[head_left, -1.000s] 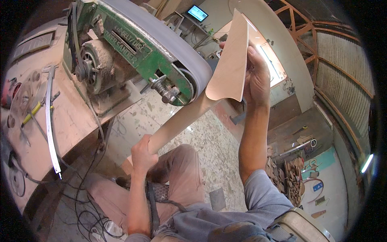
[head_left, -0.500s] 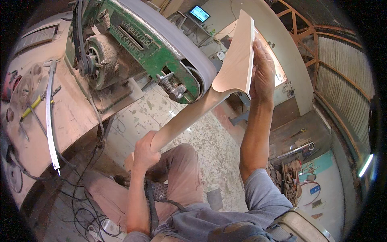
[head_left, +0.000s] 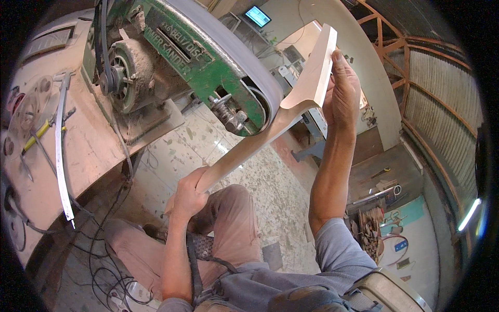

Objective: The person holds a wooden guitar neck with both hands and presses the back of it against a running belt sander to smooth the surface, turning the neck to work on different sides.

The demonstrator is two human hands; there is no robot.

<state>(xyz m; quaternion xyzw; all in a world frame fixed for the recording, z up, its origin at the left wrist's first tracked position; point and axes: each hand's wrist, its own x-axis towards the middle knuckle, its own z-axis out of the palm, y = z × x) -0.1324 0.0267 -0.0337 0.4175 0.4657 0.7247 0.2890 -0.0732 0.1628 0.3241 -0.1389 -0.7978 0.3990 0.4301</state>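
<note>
A pale wooden piece (head_left: 247, 147), long and narrow with a flared, curved upper end, runs diagonally in front of me. My left hand (head_left: 191, 193) is wrapped round its lower end above my thighs. My right hand (head_left: 340, 93) grips the flared end along its far edge, thumb uppermost. The curve where the piece widens lies against or very close to the rounded end of the grey sanding belt (head_left: 270, 93); contact is unclear. The belt runs on a dusty green sander (head_left: 171, 57) with a motor (head_left: 135, 78) and a spring tension knob (head_left: 226, 114).
The workbench (head_left: 93, 151) at left carries a long steel ruler (head_left: 62, 166), yellow-handled pliers (head_left: 36, 138) and cables. Black cords (head_left: 114, 286) lie coiled on the floor below. A lit screen (head_left: 258, 15) is at the back; wood offcuts (head_left: 364, 234) are stacked at right.
The wooden piece has shifted rightward and turned so its flared end shows more edge-on. My right hand has moved right with it; my left hand has risen slightly, still gripping.
</note>
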